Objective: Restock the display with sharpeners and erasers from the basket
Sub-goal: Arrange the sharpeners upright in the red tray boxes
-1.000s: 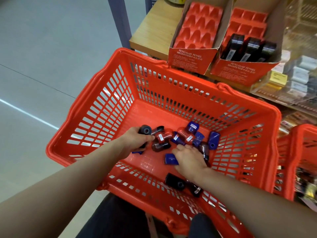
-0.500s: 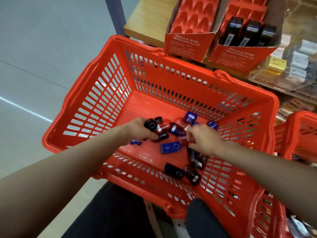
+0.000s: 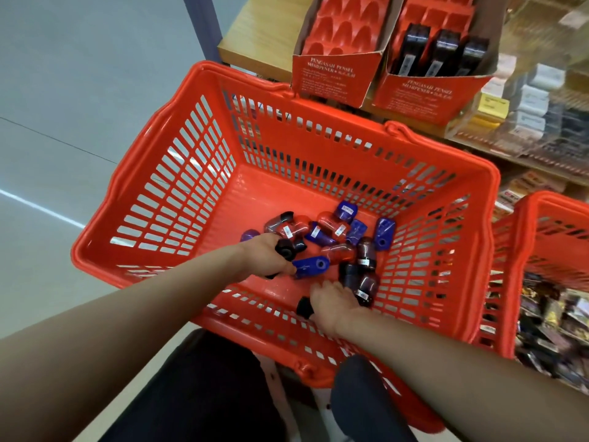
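Left hand (image 3: 266, 256) still gripping black sharpener (image 3: 284, 247), now touching blue sharpener (image 3: 310, 265), right hand (image 3: 331, 303) moved nearer in orange basket (image 3: 204, 173), clasping black sharpener (image 3: 304, 307)

Basket (image 3: 204, 173) at frame centre, sharpeners (image 3: 331, 237) heaped in its lower right; two display boxes (image 3: 328, 81) on shelf (image 3: 255, 43) above; second basket (image 3: 541, 234) at right edge; both hands inside, left (image 3: 264, 256) above right (image 3: 331, 303)
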